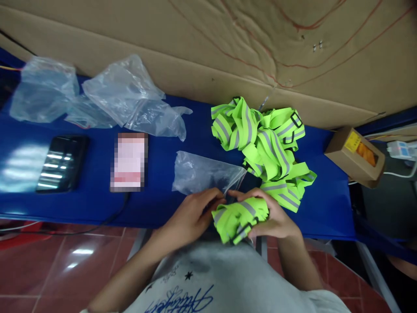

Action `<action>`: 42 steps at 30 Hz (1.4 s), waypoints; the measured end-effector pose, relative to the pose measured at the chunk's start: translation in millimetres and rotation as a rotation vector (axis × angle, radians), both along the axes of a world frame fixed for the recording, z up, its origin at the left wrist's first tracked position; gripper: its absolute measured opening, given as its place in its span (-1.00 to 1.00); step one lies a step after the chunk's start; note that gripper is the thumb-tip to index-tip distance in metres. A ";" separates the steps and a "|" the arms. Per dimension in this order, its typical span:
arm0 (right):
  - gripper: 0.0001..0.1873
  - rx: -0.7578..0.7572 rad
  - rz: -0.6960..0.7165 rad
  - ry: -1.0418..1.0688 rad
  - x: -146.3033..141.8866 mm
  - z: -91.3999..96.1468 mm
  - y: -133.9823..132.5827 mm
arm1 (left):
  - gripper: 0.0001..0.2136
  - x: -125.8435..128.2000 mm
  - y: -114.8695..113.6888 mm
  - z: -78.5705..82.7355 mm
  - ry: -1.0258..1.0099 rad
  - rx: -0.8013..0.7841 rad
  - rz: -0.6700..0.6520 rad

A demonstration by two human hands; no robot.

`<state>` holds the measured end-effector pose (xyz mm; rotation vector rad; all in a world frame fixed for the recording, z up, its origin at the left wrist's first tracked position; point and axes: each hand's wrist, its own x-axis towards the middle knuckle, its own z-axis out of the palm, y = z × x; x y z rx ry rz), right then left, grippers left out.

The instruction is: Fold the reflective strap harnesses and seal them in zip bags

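My right hand [276, 217] is closed around a folded neon-green reflective strap [239, 219], held at the near edge of the blue table [163, 174]. My left hand [192, 215] pinches the open mouth of a clear plastic bag [202, 174] that lies on the table just ahead of both hands. The two hands meet at the bag's opening, thumbs almost touching. A pile of more green reflective straps [263, 143] with grey stripes and black buckles lies to the right of the bag.
Crumpled clear bags [130, 98] lie at the back left. A dark phone [61, 163] and a second phone with a lit screen [129, 161] rest left of centre. A small cardboard box [355, 155] stands at the right end. Brown cardboard [228, 43] backs the table.
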<state>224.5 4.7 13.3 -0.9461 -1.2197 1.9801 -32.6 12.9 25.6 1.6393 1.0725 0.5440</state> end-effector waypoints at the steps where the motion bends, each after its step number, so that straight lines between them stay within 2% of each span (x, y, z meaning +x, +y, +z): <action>1: -0.32 0.000 -0.002 -0.004 -1.9 -3.9 1.4 | -0.83 -2.5 2.4 -2.5 0.008 0.003 -0.008; 5: -0.34 -0.038 -0.096 0.063 -5.0 -17.3 -1.0 | -0.85 -11.7 4.5 -6.5 -0.075 0.073 -0.033; 8: -0.39 -0.001 -0.310 0.070 -3.5 -16.9 -8.2 | -0.87 -11.4 -2.0 -5.3 -0.162 0.167 -0.042; 10: -0.42 0.045 -0.428 -0.030 -4.0 -12.1 -11.6 | -0.92 -5.6 -7.4 -6.9 -0.157 0.330 0.017; 13: -0.44 0.104 -0.498 -0.234 -8.5 -4.1 -12.4 | -0.90 7.0 -13.2 -12.3 -0.033 0.630 0.112; 16: -0.47 0.149 -0.550 -0.287 -11.0 -1.3 -9.1 | -0.92 14.8 -13.7 -14.9 0.107 0.780 0.051; 18: -0.46 0.164 -0.489 -0.196 -7.6 -1.9 -6.1 | -0.91 14.2 -11.4 -12.4 0.122 0.751 -0.050; 20: -0.41 0.185 -0.352 -0.092 -0.6 -2.0 -3.6 | -0.85 10.0 -8.2 -6.4 0.078 0.665 -0.141; 23: -0.31 0.245 -0.158 -0.030 9.4 1.4 -1.4 | -0.83 2.2 -3.8 5.6 -0.016 0.573 -0.209; 25: -0.32 0.282 -0.105 -0.028 11.0 5.1 -0.6 | -0.83 -0.1 -1.8 11.8 -0.048 0.566 -0.231; 27: -0.37 0.320 -0.195 -0.072 7.7 7.2 0.1 | -0.83 1.5 -0.8 13.8 -0.018 0.634 -0.200; 30: -0.39 0.337 -0.523 -0.184 -3.7 2.8 1.7 | -0.88 10.6 -2.2 8.3 0.159 0.836 -0.045; 32: -0.40 0.271 -0.670 -0.237 -13.9 -3.9 2.1 | -0.90 19.2 -5.2 1.8 0.278 0.927 0.033; 34: -0.43 0.191 -0.737 -0.259 -25.4 -9.9 1.1 | -0.87 27.7 -8.7 -4.6 0.336 0.956 0.061; 36: -0.46 0.181 -0.792 -0.300 -37.4 -12.3 -1.1 | -0.85 34.5 -11.2 -9.7 0.342 0.968 0.077; 39: -0.46 0.307 -0.842 -0.390 -51.1 -9.2 -3.1 | -0.90 38.9 -10.5 -14.7 0.313 0.985 0.104; 42: -0.42 0.397 -0.805 -0.435 -53.4 -4.0 -0.5 | -0.91 36.7 -5.8 -14.4 0.222 0.951 0.173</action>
